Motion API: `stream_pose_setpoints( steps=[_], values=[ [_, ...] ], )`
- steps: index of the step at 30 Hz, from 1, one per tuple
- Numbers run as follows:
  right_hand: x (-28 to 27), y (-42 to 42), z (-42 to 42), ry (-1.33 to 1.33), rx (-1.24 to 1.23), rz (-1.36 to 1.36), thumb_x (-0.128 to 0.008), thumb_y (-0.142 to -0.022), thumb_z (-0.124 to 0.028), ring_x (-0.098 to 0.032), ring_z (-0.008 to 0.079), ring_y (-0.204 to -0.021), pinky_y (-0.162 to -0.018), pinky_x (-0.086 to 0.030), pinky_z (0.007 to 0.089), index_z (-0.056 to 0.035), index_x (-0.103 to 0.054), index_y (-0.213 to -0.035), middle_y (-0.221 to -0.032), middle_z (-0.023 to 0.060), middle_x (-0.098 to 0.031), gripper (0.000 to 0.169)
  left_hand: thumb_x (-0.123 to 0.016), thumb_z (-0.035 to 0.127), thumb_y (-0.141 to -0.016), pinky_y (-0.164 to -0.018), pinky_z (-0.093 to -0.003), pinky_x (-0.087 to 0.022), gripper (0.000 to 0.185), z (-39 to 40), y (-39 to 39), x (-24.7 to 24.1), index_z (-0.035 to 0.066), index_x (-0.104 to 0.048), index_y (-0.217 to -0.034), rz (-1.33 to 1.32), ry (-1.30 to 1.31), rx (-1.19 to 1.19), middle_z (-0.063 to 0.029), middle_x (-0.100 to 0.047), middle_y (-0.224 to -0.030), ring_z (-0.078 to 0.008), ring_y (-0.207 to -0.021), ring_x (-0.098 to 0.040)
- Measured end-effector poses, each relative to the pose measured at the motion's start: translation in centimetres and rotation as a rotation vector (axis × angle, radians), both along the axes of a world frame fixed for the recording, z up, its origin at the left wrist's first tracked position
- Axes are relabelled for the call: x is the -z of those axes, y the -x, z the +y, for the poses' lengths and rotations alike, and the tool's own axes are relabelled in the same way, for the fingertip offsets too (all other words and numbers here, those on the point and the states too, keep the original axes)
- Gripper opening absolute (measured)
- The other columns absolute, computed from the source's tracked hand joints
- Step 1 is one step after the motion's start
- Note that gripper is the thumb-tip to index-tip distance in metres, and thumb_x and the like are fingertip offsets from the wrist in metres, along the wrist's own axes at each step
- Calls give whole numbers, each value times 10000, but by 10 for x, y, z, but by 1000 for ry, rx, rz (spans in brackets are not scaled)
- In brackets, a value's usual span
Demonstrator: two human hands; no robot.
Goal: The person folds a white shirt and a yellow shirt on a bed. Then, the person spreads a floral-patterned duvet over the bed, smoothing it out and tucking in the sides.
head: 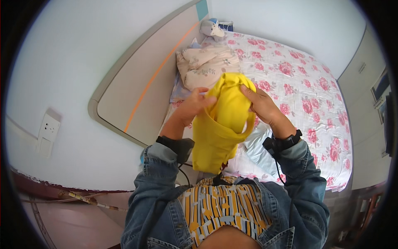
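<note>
A bright yellow cloth garment (214,140) hangs in front of my chest, its upper part bunched and folded over. On its right upper edge my right hand (262,104) grips the fabric, thumb on top and fingers partly hidden behind. My left hand (196,104), slightly blurred, pinches the left edge between thumb and fingers. A wide opening with a thick band loops across the garment's middle. Below and to the right of it, a pale blue folded cloth (262,152) lies on the bed, partly covered by my right wrist.
The bed (289,84) has a white sheet with pink flowers. A beige leafy-patterned pillow or quilt (208,67) lies by the headboard (140,77). Farther back sit a grey plush toy (213,29) and a dark blue bag (227,26). White cabinets (354,84) stand at the right.
</note>
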State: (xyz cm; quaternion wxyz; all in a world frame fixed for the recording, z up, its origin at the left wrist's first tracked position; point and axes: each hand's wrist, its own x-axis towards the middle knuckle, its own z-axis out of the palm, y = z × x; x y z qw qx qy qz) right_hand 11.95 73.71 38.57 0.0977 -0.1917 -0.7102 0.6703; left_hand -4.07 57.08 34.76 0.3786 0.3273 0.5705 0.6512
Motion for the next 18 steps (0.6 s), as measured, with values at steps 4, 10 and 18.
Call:
stream_pose_setpoints(
  steps=[4, 10, 18],
  values=[
    [7, 5, -16, 117, -65, 125, -526, -876, -448, -570, 135, -811, -700, -449, 248, 38, -591, -1027, -911, 80, -625, 513, -693, 309, -738, -812, -336, -467, 531, 16, -21, 32, 39, -523, -1162, 73, 121, 120, -116, -629, -1028, -228, -946, -602],
    [-36, -5, -42, 834, -223, 491, -373, -953, -369, -525, 283, -1113, -952, -418, 394, 8, -424, -1265, -1232, 161, -516, 491, -621, 393, -782, -874, -395, -437, 513, 17, -13, 165, 135, -520, -1214, 156, 357, 155, -91, -566, -1193, -281, -1114, -521],
    [13, -5, 42, 425, 83, 590, -446, -920, -329, -556, 255, -1049, -890, -444, 366, -19, -472, -1226, -1166, 126, -562, 436, -386, 293, -892, -985, -473, -366, 488, -4, -30, 79, 11, -394, -1290, -980, -452, 372, -155, -472, -1283, -325, -1146, -487]
  ],
)
